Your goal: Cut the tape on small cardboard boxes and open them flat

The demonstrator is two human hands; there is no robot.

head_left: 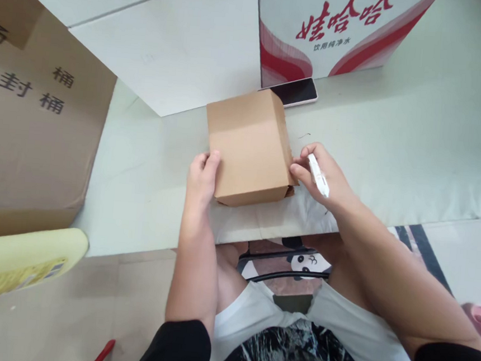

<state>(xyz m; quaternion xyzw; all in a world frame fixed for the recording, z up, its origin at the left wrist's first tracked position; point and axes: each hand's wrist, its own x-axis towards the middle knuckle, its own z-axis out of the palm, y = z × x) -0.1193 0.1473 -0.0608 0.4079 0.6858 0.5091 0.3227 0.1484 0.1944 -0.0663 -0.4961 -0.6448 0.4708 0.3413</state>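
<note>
A brown kraft cardboard box (250, 145), shaped like a takeaway burger box, lies on the cloth-covered table in front of me. Its lid side faces up, and the near right corner gapes a little. My left hand (203, 174) is closed on the box's left edge, with the thumb on top. At the right edge, my right hand (323, 173) has its thumb and fingertips at the box's side. A slim white tool (319, 176), possibly a small cutter, is tucked in that hand; its exact kind is unclear. Fingers under the box are hidden.
Behind the box lies a phone (301, 92), against a red-and-white water carton (320, 36). A large white box (172, 45) stands at the back left. A big brown carton (36, 112) and a yellow container (27, 260) are at the left. The table's front edge (269, 236) runs above my lap.
</note>
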